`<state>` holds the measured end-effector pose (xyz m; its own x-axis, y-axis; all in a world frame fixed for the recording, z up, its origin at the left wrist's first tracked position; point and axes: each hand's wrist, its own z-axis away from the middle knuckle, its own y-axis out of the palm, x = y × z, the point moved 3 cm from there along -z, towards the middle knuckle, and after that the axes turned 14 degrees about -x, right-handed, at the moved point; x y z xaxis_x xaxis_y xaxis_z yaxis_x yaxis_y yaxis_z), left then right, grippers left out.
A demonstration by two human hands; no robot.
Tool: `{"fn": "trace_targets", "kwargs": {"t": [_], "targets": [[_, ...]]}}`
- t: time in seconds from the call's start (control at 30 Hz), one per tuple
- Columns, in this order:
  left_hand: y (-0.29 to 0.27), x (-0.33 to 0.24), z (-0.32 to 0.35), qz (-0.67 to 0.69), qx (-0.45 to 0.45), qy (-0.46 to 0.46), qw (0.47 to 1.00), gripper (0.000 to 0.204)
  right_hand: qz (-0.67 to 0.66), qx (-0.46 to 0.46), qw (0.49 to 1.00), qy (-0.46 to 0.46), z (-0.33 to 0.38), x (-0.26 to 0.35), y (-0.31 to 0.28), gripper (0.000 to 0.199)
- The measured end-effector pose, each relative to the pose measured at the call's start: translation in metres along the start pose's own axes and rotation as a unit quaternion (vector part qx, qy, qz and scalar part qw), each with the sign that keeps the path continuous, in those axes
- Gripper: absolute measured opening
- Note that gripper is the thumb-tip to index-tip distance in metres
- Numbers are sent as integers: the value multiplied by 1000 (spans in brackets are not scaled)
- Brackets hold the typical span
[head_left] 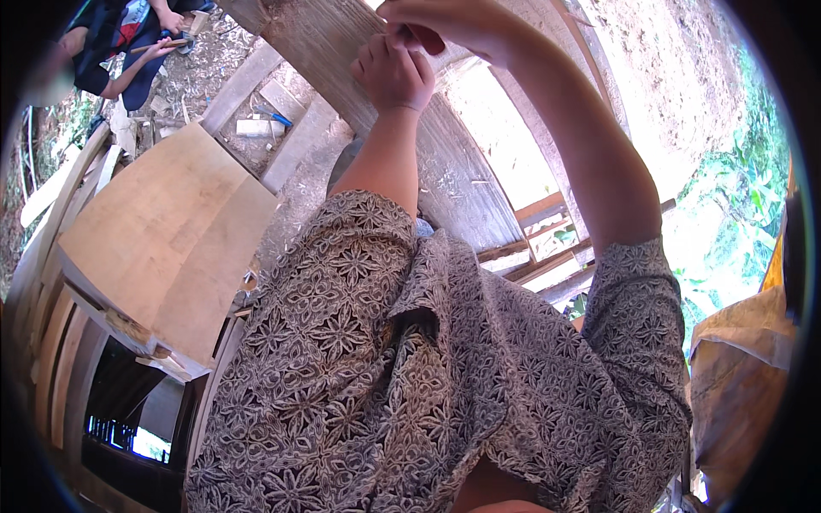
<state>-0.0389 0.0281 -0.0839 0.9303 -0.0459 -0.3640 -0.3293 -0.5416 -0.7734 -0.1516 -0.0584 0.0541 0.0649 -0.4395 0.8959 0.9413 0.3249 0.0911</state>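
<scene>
So from my feed I'm looking down over a patterned floral shirt [410, 376], both forearms reaching up toward a long weathered wooden plank [445, 162] that runs diagonally from the top of the view down toward the middle right. My left hand [393, 73] is curled into a loose fist, knuckles resting right on the plank's surface; can't tell if anything's actually inside that fist. My right hand [445, 21] is just above it at the very top edge, fingers pinched together over something small and dark, but it's cut off and shadowed so I honestly can't say what it is or how firmly it's held. The two hands are touching or nearly so. Off to the left there's a stack of pale curved wooden boards [162, 231], well apart from the plank. Up in the top left corner another person [120, 43] in dark clothing sits on the ground among wood scraps [256, 128], their hands on some tool. Green foliage [744, 214] on the right.
</scene>
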Motion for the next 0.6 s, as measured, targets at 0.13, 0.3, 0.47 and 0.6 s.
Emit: {"fn": "trace_targets", "kwargs": {"t": [0.13,0.3,0.47,0.6], "targets": [[13,-12,-7,-10,32,10,999,21,128,-101,985,-56,84,-38,-29,26],[20,6,-9,-72,77,-12,994,20,153,-259,954,-22,134,-110,-8,22],[28,5,-7,-52,53,10,997,22,137,-325,932,-79,123,-150,-11,18],[21,7,-13,-68,83,-14,994,23,95,-279,954,-63,116,-105,-5,15]]}}
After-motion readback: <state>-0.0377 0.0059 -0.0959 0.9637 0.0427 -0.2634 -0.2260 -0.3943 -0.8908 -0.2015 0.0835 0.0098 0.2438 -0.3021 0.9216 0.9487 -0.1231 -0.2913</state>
